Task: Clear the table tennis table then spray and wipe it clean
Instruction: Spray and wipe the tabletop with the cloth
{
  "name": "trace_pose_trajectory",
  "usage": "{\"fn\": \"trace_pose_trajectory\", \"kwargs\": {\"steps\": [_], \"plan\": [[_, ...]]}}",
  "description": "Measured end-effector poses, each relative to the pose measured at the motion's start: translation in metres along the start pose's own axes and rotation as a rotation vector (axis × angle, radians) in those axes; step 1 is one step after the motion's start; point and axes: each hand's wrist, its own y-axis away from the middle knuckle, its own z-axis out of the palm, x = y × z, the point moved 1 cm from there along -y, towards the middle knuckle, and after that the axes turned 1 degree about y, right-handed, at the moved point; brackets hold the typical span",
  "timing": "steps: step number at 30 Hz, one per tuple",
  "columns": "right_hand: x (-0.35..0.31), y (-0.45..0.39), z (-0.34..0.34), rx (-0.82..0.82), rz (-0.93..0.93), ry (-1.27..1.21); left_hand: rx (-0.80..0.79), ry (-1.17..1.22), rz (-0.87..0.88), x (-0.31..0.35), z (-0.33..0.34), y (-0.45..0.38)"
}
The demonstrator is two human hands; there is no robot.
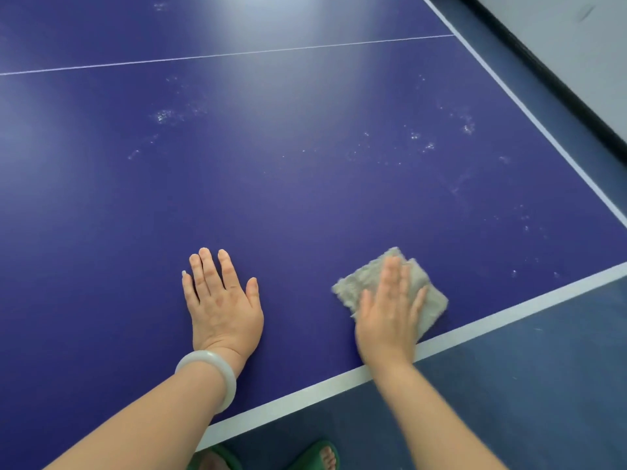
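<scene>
The blue table tennis table point(305, 184) with white edge lines fills most of the head view. Patches of fine spray droplets point(166, 116) speckle its surface in the middle and towards the right. My right hand point(390, 313) lies flat with straight fingers on a folded grey fluffy cloth point(359, 281), pressing it onto the table near the front edge. My left hand point(222, 300) rests flat on the bare table surface about a hand's width to the left of the cloth, a pale bangle on its wrist.
The table's white front edge line point(509, 310) runs diagonally under my right wrist, and its right edge line point(529, 113) slants down the right side. Dark blue floor point(543, 385) lies beyond both. My feet in green slippers point(319, 456) stand below.
</scene>
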Motion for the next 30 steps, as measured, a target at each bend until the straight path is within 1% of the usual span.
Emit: {"fn": "trace_pose_trajectory", "kwargs": {"steps": [2,3,4,5,6,7,10,11,12,14,18,20,22,24,25,27,30], "plan": [[-0.018,0.051,0.011,-0.040,-0.326,0.074,0.003,-0.003,0.002,0.000,0.000,0.000],[-0.015,0.066,0.013,-0.073,-0.459,0.079,0.005,-0.006,0.004,0.000,0.000,0.001],[-0.004,0.068,0.011,-0.104,-0.539,0.072,0.006,-0.006,0.005,-0.001,0.000,0.001],[0.013,0.060,0.007,-0.113,-0.559,0.073,0.008,-0.003,0.005,-0.001,0.000,0.001],[0.031,0.046,0.002,-0.101,-0.527,0.083,0.011,0.003,0.007,-0.001,0.000,0.000],[0.051,0.030,-0.003,-0.082,-0.449,0.089,0.016,0.009,0.009,-0.001,0.001,0.001],[0.097,-0.023,-0.018,-0.034,-0.080,0.123,0.037,0.024,0.014,-0.001,0.002,0.001],[0.103,-0.033,-0.019,-0.017,0.000,0.148,0.041,0.024,0.015,-0.002,0.002,0.001],[0.105,-0.039,-0.018,-0.006,0.043,0.167,0.042,0.022,0.016,-0.001,0.003,0.001],[0.104,-0.041,-0.018,-0.003,0.064,0.175,0.030,0.016,0.019,0.000,0.002,0.002],[0.105,-0.038,-0.018,0.004,0.043,0.175,-0.011,0.012,0.010,0.002,-0.003,0.001],[0.105,-0.038,-0.017,0.015,0.042,0.160,-0.025,0.051,0.022,0.009,-0.009,0.001],[0.104,-0.038,-0.016,0.032,0.038,0.155,-0.017,0.075,0.151,0.032,-0.013,0.002],[0.103,-0.036,-0.016,0.038,0.035,0.145,-0.021,0.093,0.324,0.072,-0.013,0.005],[0.103,-0.036,-0.017,0.034,0.035,0.142,-0.031,0.126,0.368,0.095,-0.011,0.006],[0.103,-0.036,-0.017,0.026,0.036,0.143,-0.075,0.171,0.348,0.144,-0.004,0.004],[0.105,-0.036,-0.016,0.035,0.009,0.141,-0.095,0.117,0.193,0.198,0.009,0.004]]}}
